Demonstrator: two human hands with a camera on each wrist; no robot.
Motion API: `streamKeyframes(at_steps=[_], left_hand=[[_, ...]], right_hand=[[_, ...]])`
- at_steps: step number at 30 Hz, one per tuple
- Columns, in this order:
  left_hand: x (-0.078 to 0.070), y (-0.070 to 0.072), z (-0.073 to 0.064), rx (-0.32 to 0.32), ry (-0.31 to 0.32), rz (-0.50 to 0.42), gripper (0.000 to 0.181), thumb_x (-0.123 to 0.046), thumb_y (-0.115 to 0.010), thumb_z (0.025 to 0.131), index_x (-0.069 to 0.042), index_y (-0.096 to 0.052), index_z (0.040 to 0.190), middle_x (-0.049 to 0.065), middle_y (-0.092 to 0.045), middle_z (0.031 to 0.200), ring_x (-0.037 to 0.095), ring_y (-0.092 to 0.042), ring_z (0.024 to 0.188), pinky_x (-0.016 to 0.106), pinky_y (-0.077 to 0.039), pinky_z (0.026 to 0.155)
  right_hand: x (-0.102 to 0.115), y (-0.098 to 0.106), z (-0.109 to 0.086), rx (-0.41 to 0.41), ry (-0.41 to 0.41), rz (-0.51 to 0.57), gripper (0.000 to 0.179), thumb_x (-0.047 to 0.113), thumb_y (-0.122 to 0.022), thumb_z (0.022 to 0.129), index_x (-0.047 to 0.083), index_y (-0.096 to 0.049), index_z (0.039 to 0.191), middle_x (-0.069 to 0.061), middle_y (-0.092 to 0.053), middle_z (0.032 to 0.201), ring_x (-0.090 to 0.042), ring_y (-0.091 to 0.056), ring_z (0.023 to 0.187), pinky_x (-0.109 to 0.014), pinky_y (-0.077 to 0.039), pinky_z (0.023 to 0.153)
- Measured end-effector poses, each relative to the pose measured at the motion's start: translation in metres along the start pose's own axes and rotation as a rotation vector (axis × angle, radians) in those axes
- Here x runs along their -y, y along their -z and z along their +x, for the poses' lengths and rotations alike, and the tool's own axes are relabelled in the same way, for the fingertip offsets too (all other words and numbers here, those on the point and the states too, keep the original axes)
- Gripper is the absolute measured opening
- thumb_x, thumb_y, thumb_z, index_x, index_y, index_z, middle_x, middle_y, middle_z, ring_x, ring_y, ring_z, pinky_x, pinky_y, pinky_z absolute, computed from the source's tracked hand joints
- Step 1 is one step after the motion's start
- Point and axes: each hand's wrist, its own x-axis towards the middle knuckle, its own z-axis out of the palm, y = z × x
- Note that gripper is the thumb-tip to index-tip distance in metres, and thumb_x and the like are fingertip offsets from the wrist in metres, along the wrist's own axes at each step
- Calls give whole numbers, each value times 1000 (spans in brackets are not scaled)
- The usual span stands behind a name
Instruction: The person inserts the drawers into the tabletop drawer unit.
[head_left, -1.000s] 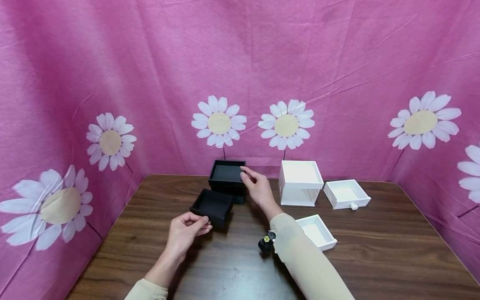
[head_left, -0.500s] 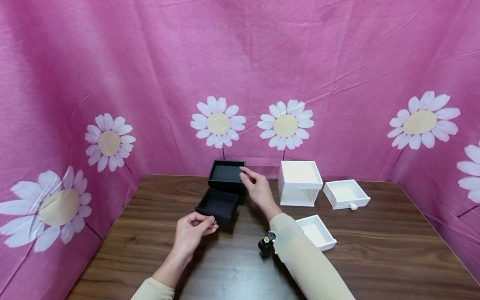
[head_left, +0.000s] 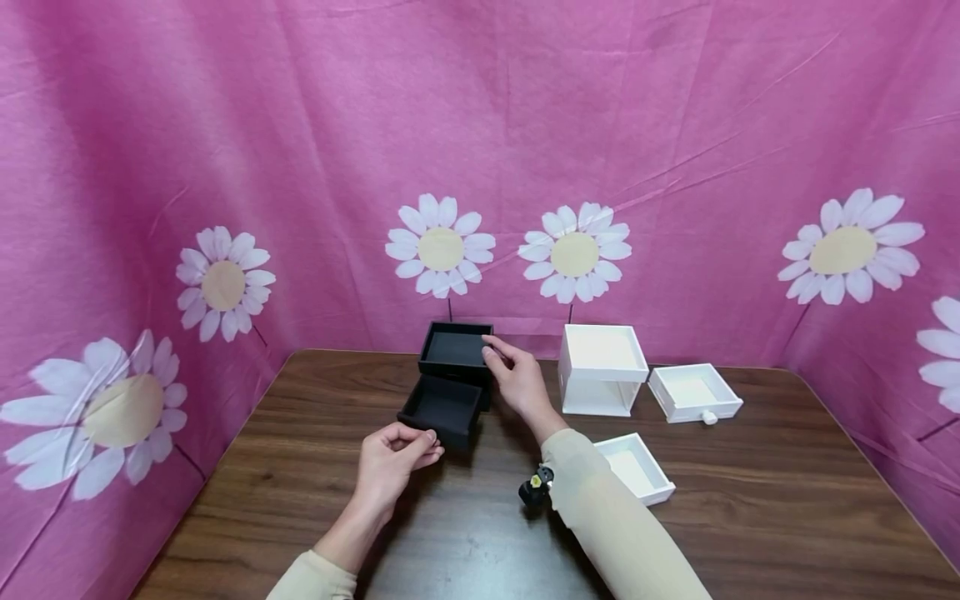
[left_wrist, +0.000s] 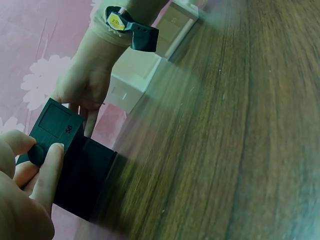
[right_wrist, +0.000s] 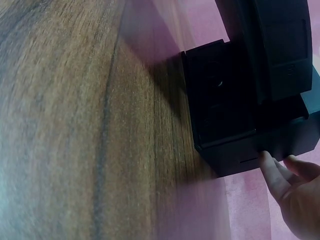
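Note:
My left hand (head_left: pixel 386 467) pinches the round knob (left_wrist: pixel 36 154) of a small black drawer (head_left: pixel 442 407) between thumb and fingers. The drawer stands at a slant, its far end at the front opening of a black box-shaped cabinet (head_left: pixel 455 367); how deep it reaches in is hard to tell. Under the drawer, the right wrist view shows the cabinet's dark hollow lower part. My right hand (head_left: pixel 521 385) rests its fingertips against the cabinet's right side, the fingers fairly straight.
A white cabinet (head_left: pixel 603 375) with an open front stands to the right. Beside it lies a white drawer (head_left: pixel 693 400) with a knob, and nearer me another white drawer (head_left: pixel 637 468), partly behind my right sleeve. A pink flowered cloth (head_left: pixel 480 125) hangs behind the wooden table (head_left: pixel 765 500).
My left hand has brought the black drawer to the right and slightly away from me, up to the cabinet's front. My right hand has stayed at the cabinet's side.

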Motion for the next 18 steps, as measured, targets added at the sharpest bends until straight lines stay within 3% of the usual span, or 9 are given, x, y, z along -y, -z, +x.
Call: streamKeyframes(at_steps=[18], left_hand=[[5, -6, 3, 3, -9, -33, 13, 15, -73, 92, 5, -68, 86, 14, -80, 85, 18, -80, 73, 31, -70, 73]], right_hand=[[2, 0, 0, -10, -4, 7, 37, 29, -67, 109, 18, -71, 144, -10, -74, 141, -24, -69, 118, -50, -58, 109]])
